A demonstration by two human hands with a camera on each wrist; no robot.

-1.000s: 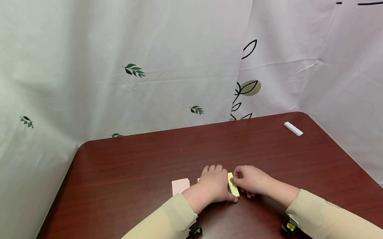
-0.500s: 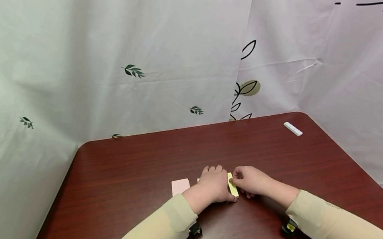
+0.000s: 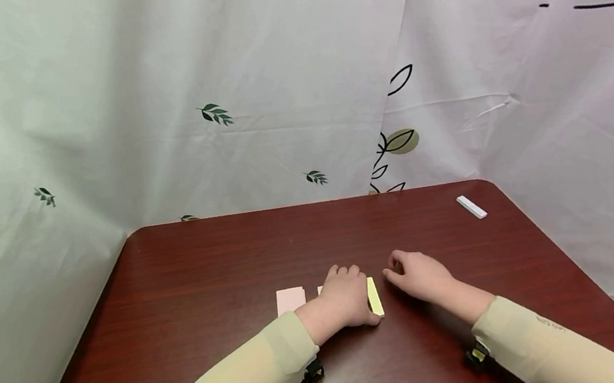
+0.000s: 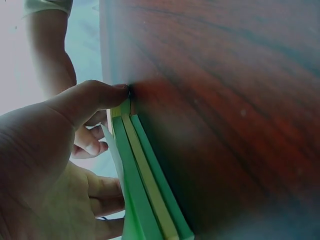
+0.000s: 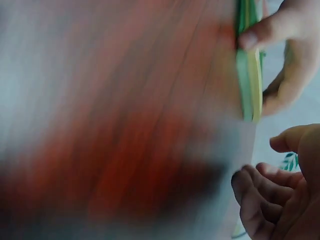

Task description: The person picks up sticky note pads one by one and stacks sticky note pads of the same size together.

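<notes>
On the table, my left hand (image 3: 347, 296) grips a pad of sticky notes, its thumb at the near edge and its fingers reaching over the far side. The pad's yellow top (image 3: 375, 299) shows right of the hand; the rest is covered. Seen from the side in the left wrist view, the stacked sticky notes (image 4: 145, 180) have green and yellow layers, with a pale sheet slightly raised. My right hand (image 3: 419, 274), fingers loosely curled and holding nothing, hovers just right of the pad. A pink pad (image 3: 290, 300) lies left of my left hand, partly behind the forearm.
A small white bar (image 3: 471, 207) lies near the far right corner of the dark red-brown table (image 3: 205, 256). White curtains (image 3: 271, 93) with leaf prints enclose the table at the back and sides.
My right hand has left the yellow pad's right edge and moved up and to the right. My left hand stays in place on the sticky notes.
</notes>
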